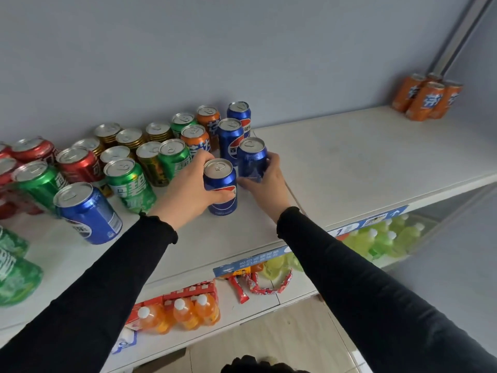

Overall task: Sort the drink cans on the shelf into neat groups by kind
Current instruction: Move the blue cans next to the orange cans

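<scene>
On the white shelf (363, 162) my left hand (188, 188) grips a blue cola can (220, 188) near the front. Right beside it my right hand (265, 181) holds a second blue cola can (251, 158). Two more blue cans (230, 138) stand behind them by the wall. A lone blue can (87, 212) stands at the front left. Orange cans (195, 140), green cans (129, 184), gold cans (130, 138) and red cans (78, 164) are mixed together to the left. A tidy group of orange cans (427, 98) stands at the far right.
Green plastic bottles (13, 267) sit at the left edge of the shelf. The lower shelf holds orange drink bottles (185, 313), yellow-green bottles (382, 240) and red snack packs (258, 285). A grey wall backs the shelf. A metal upright (454, 39) rises at the right.
</scene>
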Demonstrator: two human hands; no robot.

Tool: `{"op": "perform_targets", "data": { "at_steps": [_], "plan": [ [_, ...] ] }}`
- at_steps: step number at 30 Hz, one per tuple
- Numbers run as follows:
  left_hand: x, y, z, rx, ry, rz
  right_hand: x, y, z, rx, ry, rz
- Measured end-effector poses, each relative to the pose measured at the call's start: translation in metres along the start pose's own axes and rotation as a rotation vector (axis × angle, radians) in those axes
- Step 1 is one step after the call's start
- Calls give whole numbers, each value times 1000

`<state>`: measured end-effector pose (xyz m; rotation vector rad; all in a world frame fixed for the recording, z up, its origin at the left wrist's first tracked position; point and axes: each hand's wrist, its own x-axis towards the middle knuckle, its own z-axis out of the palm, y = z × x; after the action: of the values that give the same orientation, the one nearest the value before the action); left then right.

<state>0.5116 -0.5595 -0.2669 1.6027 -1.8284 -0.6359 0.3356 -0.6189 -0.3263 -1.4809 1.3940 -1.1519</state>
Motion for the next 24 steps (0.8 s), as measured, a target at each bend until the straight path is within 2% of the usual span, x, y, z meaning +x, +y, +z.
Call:
{"op": "perform_targets", "data": {
  "at_steps": [7,11,18,24],
  "plan": [
    [-2,-14,7,-96,-22,75,3,5,26,-78,223,-28],
    [3,-7,17,-109,-12,113,3,3,3,108,122,23],
    [39,53,64,-91,-51,201,1,23,-122,87,179,-27],
    [91,133,155,-149,-114,262,8,56,-264,59,206,-21]
  ]
}}
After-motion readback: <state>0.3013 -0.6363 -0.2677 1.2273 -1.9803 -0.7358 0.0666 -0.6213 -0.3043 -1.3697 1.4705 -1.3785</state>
